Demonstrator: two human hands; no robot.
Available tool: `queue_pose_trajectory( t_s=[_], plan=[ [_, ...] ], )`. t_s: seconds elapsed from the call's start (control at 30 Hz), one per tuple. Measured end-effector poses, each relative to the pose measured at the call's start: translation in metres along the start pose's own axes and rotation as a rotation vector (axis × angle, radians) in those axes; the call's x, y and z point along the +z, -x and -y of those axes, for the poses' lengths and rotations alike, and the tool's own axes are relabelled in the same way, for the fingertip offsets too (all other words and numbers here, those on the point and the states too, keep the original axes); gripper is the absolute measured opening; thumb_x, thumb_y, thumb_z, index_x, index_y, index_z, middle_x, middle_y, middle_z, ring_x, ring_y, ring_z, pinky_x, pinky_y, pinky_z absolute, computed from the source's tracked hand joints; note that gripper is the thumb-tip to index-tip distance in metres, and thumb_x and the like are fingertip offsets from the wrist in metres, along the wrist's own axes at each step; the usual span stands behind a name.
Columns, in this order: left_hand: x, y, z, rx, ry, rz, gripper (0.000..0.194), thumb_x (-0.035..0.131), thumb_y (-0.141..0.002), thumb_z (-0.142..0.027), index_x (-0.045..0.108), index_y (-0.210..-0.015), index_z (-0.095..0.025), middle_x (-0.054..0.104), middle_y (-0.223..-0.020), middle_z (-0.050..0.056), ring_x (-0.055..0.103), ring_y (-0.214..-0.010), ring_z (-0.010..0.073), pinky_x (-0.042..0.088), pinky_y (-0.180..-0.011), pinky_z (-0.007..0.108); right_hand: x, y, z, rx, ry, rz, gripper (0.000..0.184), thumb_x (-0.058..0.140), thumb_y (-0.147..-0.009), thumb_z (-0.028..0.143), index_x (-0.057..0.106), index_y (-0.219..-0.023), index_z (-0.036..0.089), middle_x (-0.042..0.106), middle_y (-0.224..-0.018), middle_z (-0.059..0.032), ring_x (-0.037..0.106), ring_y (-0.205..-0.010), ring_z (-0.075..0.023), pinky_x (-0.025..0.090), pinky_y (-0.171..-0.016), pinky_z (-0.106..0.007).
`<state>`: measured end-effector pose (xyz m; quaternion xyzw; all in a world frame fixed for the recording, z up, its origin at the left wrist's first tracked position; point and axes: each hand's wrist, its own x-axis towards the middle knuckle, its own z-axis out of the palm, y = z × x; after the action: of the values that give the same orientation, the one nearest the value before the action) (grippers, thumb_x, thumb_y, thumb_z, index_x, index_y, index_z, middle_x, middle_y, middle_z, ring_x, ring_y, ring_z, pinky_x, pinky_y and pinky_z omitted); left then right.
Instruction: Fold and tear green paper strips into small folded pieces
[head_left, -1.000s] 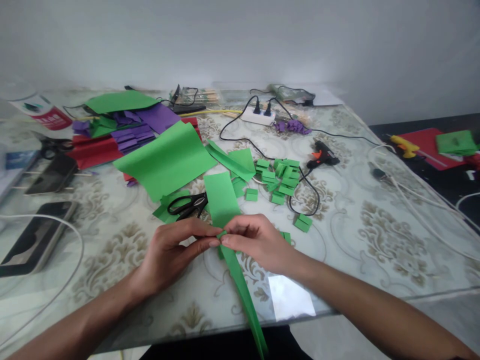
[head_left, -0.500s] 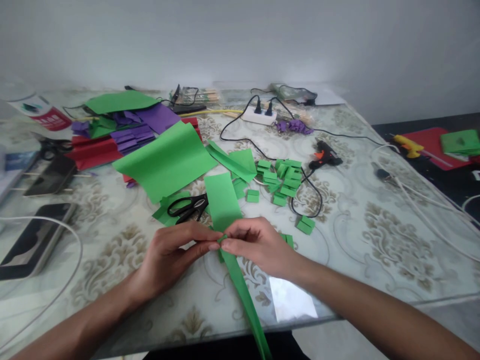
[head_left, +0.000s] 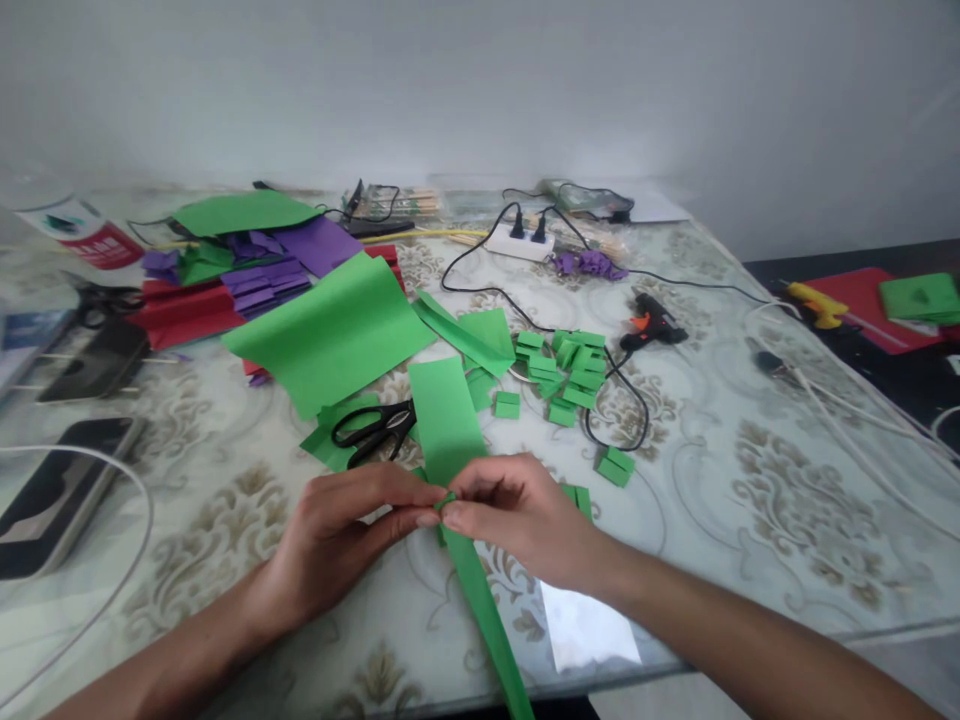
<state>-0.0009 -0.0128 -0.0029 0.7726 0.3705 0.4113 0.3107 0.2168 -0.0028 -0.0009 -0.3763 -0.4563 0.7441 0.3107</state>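
Note:
A small folded piece of green paper is pinched between the fingertips of both hands above the table. My left hand grips it from the left, thumb and forefinger closed. From the other side my right hand pinches the same piece, its fingers curled in. Below them a long green paper strip runs down past the table's front edge. A wider green strip lies just beyond the hands. Black-handled scissors rest to its left, partly on green scraps. The fingers hide most of the small piece.
Folded green pieces are heaped right of centre, near a black glue gun and its cord. A white power strip stands behind. Large green paper lies left, a phone and white cable at far left.
The view has tilted slightly, so the hands and table appear a little lower. Both hands keep their pinch on the small green piece, with hardly any finger movement.

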Motion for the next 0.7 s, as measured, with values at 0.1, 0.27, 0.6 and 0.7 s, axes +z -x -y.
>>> queue_pose_trajectory(
  t_s=[0.1, 0.27, 0.6, 0.7],
  plan=[
    [-0.0005, 0.0000, 0.0024, 0.067, -0.014, 0.003, 0.011, 0.076, -0.095, -0.023, 0.080, -0.106, -0.025, 0.083, -0.088, 0.001, 0.080, -0.076, 0.0155, 0.064, -0.070, 0.020, 0.0001, 0.0004, 0.0009, 0.001, -0.005, 0.000, 0.033, 0.089, -0.074, 0.041, 0.072, -0.078, 0.013, 0.054, -0.064, 0.0029, 0.042, -0.061, -0.0104, 0.029, -0.055, -0.025],
    [-0.0001, -0.0013, 0.0008, 0.076, -0.027, -0.002, 0.008, 0.074, -0.097, -0.024, 0.079, -0.104, -0.023, 0.083, -0.088, 0.001, 0.080, -0.076, 0.0140, 0.064, -0.071, 0.018, 0.0005, 0.0020, 0.0031, 0.005, -0.006, -0.006, 0.032, 0.089, -0.075, 0.040, 0.072, -0.078, 0.013, 0.053, -0.063, 0.0033, 0.042, -0.061, -0.0102, 0.028, -0.055, -0.025],
    [-0.0043, -0.0024, 0.0000, 0.049, -0.046, 0.009, 0.012, 0.077, -0.095, -0.029, 0.079, -0.106, -0.024, 0.083, -0.089, 0.001, 0.080, -0.078, 0.0150, 0.064, -0.072, 0.019, -0.0023, 0.0006, 0.0035, 0.028, -0.003, -0.002, 0.034, 0.089, -0.074, 0.042, 0.072, -0.077, 0.012, 0.052, -0.062, 0.0039, 0.041, -0.059, -0.0094, 0.027, -0.054, -0.025],
    [-0.0036, -0.0029, 0.0004, 0.081, -0.053, 0.010, 0.010, 0.077, -0.095, -0.027, 0.079, -0.104, -0.022, 0.083, -0.087, 0.001, 0.080, -0.078, 0.0137, 0.064, -0.073, 0.017, -0.0018, 0.0008, 0.0017, 0.019, 0.002, -0.001, 0.035, 0.088, -0.075, 0.043, 0.072, -0.077, 0.012, 0.054, -0.063, 0.0029, 0.042, -0.060, -0.0098, 0.029, -0.055, -0.025]
  ],
)
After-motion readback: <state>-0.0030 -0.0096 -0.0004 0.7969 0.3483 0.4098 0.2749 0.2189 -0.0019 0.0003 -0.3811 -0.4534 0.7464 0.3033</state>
